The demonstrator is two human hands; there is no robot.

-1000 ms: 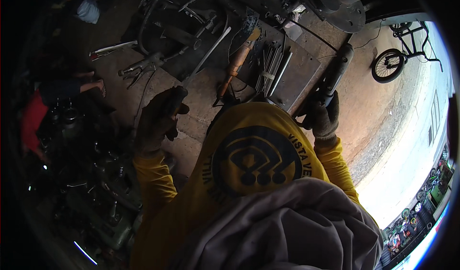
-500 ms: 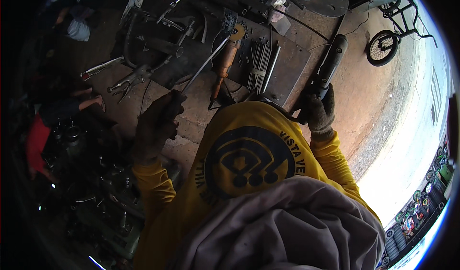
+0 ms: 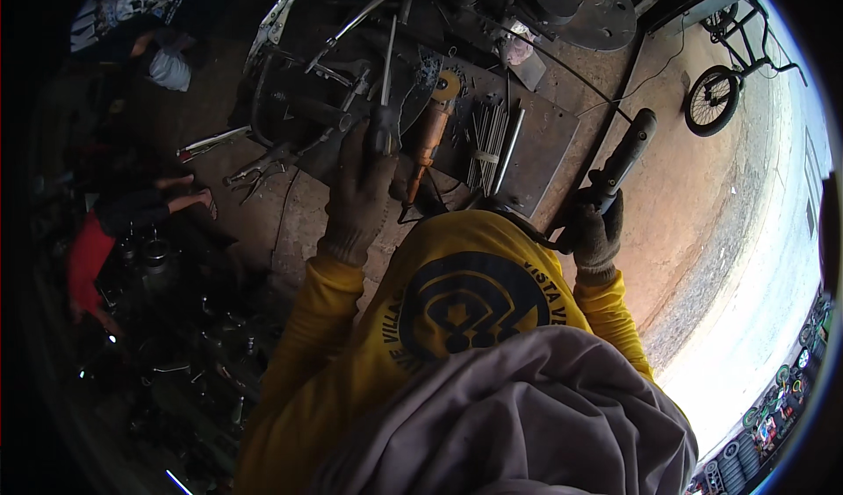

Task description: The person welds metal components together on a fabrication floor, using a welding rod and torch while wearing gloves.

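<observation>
My gloved left hand [image 3: 356, 188] is closed around the dark handle of a long, slim metal tool [image 3: 388, 69], probably a file; its shaft points away over the metal worktable [image 3: 549, 139]. On the right, my gloved right hand [image 3: 595, 236] grips a motorcycle exhaust muffler [image 3: 628, 153], a dark cylinder with a rounded end pointing up and right. A thin dark pipe curves from it past my waist. Just right of my left hand lies an orange angle grinder [image 3: 430, 131] with a yellowish disc. A bundle of welding rods [image 3: 486, 148] and a shiny tube [image 3: 509, 151] lie beside it.
Locking pliers [image 3: 259, 170], bent tubes and metal frame parts [image 3: 307, 109] crowd the table's left side. A round metal plate [image 3: 597, 21] stands far back. A person in red [image 3: 90, 254] is low at left among dark parts; a bicycle [image 3: 729, 82] stands far right.
My left hand has moved forward and right over the table, turning the tool's shaft more upright. The muffler has shifted slightly right and nearer, still in my right hand.
</observation>
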